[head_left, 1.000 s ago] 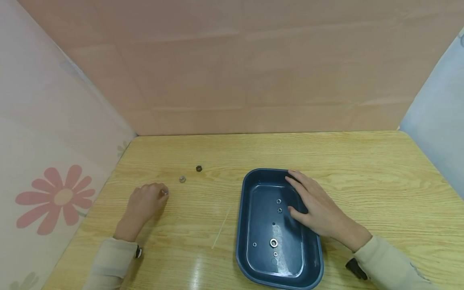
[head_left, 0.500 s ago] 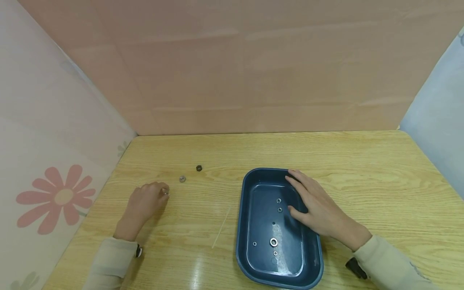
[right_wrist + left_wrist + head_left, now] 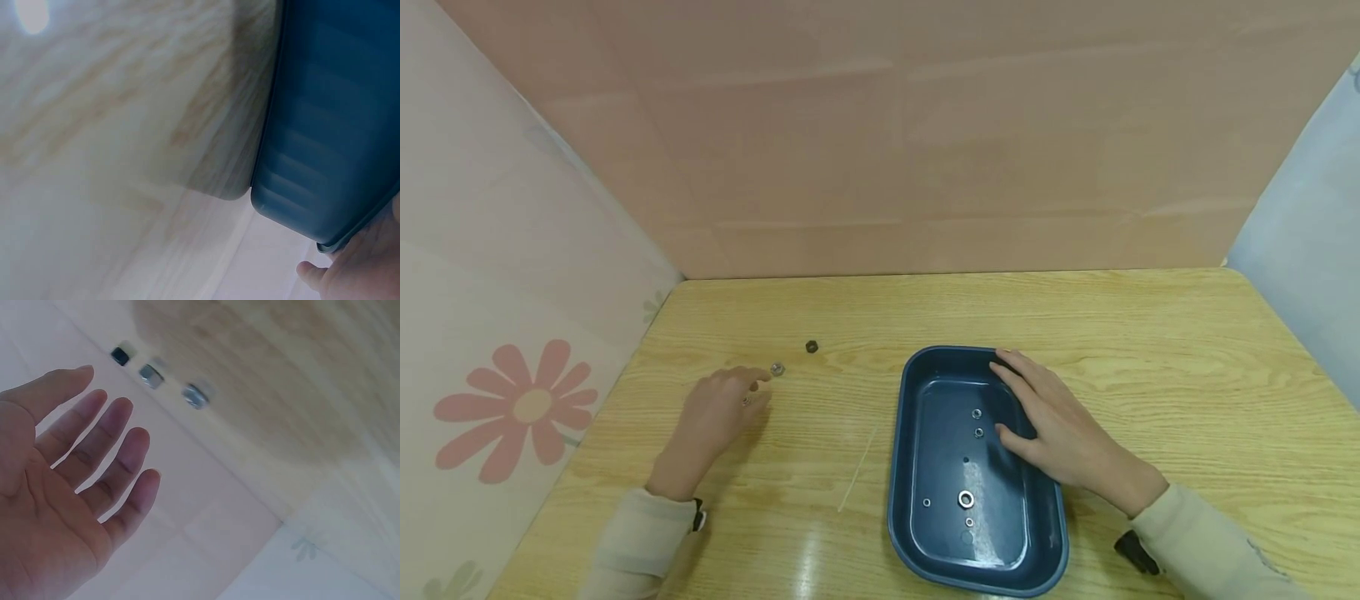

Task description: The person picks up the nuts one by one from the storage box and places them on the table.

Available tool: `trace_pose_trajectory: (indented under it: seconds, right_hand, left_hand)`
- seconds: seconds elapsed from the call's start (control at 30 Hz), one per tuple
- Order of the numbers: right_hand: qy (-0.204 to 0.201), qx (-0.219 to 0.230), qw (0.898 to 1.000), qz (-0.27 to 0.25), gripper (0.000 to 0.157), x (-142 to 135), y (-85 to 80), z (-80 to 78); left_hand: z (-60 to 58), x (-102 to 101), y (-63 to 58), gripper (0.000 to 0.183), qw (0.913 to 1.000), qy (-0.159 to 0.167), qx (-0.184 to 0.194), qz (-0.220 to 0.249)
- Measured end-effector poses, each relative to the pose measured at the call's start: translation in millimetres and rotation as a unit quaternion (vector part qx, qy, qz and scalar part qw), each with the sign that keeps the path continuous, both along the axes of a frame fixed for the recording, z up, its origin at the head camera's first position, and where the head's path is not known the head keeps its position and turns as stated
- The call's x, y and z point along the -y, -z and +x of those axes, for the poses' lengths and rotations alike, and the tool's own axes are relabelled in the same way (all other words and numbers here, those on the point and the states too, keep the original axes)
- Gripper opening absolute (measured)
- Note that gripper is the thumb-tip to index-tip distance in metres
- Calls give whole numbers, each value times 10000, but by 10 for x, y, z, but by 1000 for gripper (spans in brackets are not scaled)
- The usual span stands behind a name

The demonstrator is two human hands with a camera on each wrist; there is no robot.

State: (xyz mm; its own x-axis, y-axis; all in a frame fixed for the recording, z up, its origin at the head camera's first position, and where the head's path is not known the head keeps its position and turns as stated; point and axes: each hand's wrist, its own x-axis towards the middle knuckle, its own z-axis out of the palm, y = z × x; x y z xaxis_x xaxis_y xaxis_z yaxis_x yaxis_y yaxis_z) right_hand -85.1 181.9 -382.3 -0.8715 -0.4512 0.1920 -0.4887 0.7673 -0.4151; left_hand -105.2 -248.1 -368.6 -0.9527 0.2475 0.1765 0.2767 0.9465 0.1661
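"Wood-grain table (image 3: 1180,350), plain backdrop (image 3: 895,142). What's changed?"
"Left hand (image 3: 718,408) has uncurled and shifted forward; a second ago its thumb and finger were bent at the near nut (image 3: 747,402)."
"And its fingers now?"
"Loosely spread. From the head view, one fingertip is just beside the middle nut (image 3: 777,368); the dark nut (image 3: 812,347) lies beyond."
"Right hand (image 3: 1056,421)?"
"Relaxed fingers rest over the tray (image 3: 940,458) rim, as before."

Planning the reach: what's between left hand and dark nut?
In the head view, a silver nut lies between the left hand and the dark nut; a second nut shows at the hand.
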Motion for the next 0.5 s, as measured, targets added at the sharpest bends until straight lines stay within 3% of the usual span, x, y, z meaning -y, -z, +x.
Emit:
trace_pose_trajectory:
  seconds: [0.5]
  right_hand:
    - [6,21,10000,36,75,-7,6,3]
  left_hand:
    - [29,-312,-86,32,9975,589,-262,275]
